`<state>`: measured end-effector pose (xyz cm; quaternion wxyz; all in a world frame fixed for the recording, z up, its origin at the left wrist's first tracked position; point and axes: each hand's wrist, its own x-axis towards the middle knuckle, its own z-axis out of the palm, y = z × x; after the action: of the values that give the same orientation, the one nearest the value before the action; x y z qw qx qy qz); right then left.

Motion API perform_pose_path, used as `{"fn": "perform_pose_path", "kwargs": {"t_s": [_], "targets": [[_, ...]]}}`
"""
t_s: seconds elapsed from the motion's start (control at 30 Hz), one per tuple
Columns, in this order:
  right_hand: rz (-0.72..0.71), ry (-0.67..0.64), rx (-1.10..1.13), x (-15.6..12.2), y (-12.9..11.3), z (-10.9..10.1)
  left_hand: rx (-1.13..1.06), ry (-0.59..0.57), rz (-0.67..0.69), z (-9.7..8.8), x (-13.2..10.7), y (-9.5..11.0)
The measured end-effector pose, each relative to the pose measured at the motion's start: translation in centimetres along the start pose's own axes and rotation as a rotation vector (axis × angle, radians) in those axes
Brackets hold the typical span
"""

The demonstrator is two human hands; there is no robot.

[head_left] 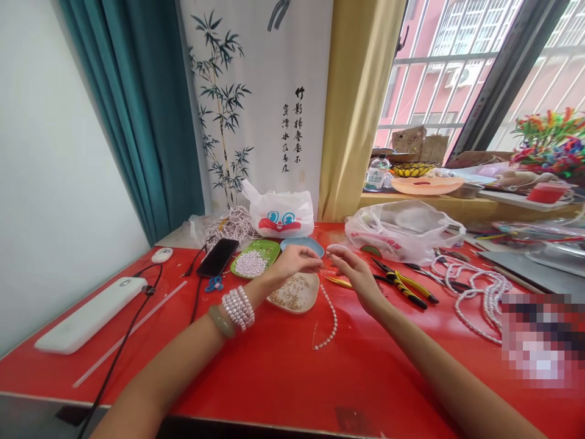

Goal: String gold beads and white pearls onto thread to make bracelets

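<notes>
Toward the far middle of the red tabletop (283,366), both hands are raised just above the surface, over a shallow cream dish (296,292) of small gold-coloured beads. Left hand (292,261): fingers pinched together at their tips, apparently on the top end of a pearl strand (329,317); the contact itself is too small to confirm. Right hand (354,274): thumb and forefinger drawn close and pointed at the same spot, the other fingers loosely spread; cannot tell whether they grip the thread or only meet it. The strand trails from the pinch down to the tabletop, curving toward the near edge just right of the dish, its lower end lying flat. Handling, as a judgement: very light, wholly limp, no stiffness along its length; beads smooth and likely slippery, and an unsecured end could shed them. Best taken by the bare thread at the top end, or between two beads, not on a bead's round face. Nearby: green plate (256,259) of pale beads beyond the dish, black phone (218,257) to its left, yellow-handled pliers (404,286) right of the hands, more pearl strings (484,292) toward the right edge.
</notes>
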<state>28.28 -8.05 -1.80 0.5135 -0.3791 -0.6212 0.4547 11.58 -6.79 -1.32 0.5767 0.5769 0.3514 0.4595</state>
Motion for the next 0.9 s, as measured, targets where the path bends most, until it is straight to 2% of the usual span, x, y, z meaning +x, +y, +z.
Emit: {"fn": "perform_pose_path", "kwargs": {"t_s": [0.13, 0.3, 0.4, 0.47, 0.53, 0.73, 0.8, 0.9], "targets": [[-0.068, 0.002, -0.035, 0.0, -0.6, 0.2, 0.068, -0.057, -0.033, 0.8, -0.5, 0.2], [-0.039, -0.029, 0.022, -0.5, -0.8, 0.4, 0.158, -0.077, -0.025, 0.9, -0.6, 0.1], [-0.022, -0.027, 0.092, -0.5, -0.9, 0.2, 0.250, -0.084, -0.018, 0.4, -0.4, -0.1], [-0.017, -0.019, 0.126, -0.4, -0.9, 0.0, 0.330, -0.075, -0.012, -0.6, -0.3, 0.0], [-0.017, -0.005, 0.145, -0.3, -0.8, -0.1, 0.421, -0.035, 0.004, -2.6, -0.1, 0.2], [-0.021, 0.039, 0.147, 0.2, -0.6, -0.7, 0.690, 0.163, 0.055, -10.2, -0.4, 1.4], [-0.017, 0.051, 0.141, 0.3, -0.5, -0.9, 0.754, 0.184, 0.053, -11.5, -0.8, 1.5], [-0.008, 0.069, 0.134, 0.4, -0.2, -1.1, 0.835, 0.172, 0.063, -11.7, -1.5, 1.3]]}}
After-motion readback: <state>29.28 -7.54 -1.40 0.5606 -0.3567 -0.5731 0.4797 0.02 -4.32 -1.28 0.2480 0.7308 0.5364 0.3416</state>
